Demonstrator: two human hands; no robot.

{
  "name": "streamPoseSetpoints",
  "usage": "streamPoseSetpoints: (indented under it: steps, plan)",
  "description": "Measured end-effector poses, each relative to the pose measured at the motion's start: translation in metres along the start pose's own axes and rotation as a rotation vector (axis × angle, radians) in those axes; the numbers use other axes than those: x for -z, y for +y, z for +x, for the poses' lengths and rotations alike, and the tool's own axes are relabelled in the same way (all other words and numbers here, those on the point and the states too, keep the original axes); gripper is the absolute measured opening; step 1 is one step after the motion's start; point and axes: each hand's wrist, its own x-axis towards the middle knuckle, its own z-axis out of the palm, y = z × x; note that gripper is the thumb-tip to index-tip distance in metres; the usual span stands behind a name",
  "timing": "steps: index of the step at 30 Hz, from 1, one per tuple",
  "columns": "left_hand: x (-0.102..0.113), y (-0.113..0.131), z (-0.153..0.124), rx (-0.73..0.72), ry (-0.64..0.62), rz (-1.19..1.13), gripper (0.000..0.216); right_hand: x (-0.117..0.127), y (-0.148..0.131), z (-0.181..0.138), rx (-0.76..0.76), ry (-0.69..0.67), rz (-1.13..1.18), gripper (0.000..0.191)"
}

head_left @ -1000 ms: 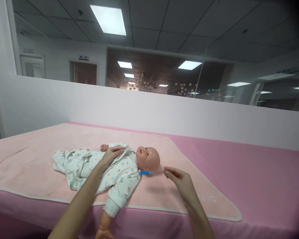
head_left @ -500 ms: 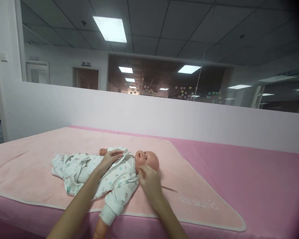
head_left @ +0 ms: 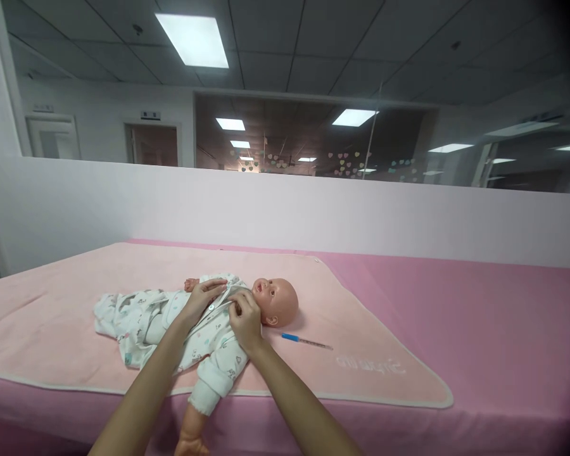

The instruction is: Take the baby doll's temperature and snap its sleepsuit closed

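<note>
A baby doll (head_left: 279, 303) lies on its back, head to the right, in a white printed baby shirt (head_left: 213, 345). My left hand (head_left: 204, 299) rests on the shirt's chest, its fingers stretched out and lying flat. At the collar, just below the doll's chin, my right hand (head_left: 245, 316) has its fingers curled and pinched on the shirt's front edge. A snap button (head_left: 211, 307) shows between the hands. Beside the doll's head lies a thin thermometer (head_left: 308, 342) with a blue end. My right fingers partly hide the collar.
A peach pad (head_left: 361, 329) with a pale border and white lettering lies under the doll on a pink padded table (head_left: 517, 329). The doll's near arm (head_left: 192, 434) hangs over the front edge. Behind stands a white half wall (head_left: 313, 212) with glass above.
My right hand has moved left from beside the doll's face to the shirt collar, uncovering the thermometer's blue end. The left hand stays on the chest. The view has shifted slightly.
</note>
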Motion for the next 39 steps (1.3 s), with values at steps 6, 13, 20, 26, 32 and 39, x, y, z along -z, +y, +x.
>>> streamPoseSetpoints:
  steps: [6, 13, 20, 26, 32, 39]
  plan:
    - [-0.002, 0.002, -0.001, 0.026, -0.144, 0.078, 0.036, -0.005, 0.003, -0.001, -0.009, 0.02, -0.023, 0.027]
    - [-0.002, 0.006, -0.002, 0.013, -0.215, 0.139, 0.033, -0.008, 0.004, -0.001, -0.07, 0.024, -0.036, 0.025]
    - [-0.002, 0.009, -0.003, -0.017, -0.267, 0.164, 0.037, -0.007, 0.004, -0.001, -0.093, 0.004, -0.022, 0.03]
    - [-0.003, 0.01, -0.005, -0.008, -0.253, 0.151, 0.04, -0.007, 0.005, -0.001, -0.103, 0.013, -0.004, 0.029]
    - [-0.003, 0.006, 0.0, 0.043, -0.19, 0.145, 0.044, -0.008, 0.004, 0.0, -0.109, 0.014, -0.02, 0.026]
    - [-0.003, 0.006, -0.005, 0.004, -0.186, 0.143, 0.042, -0.008, 0.004, 0.001, -0.1, 0.013, 0.002, 0.025]
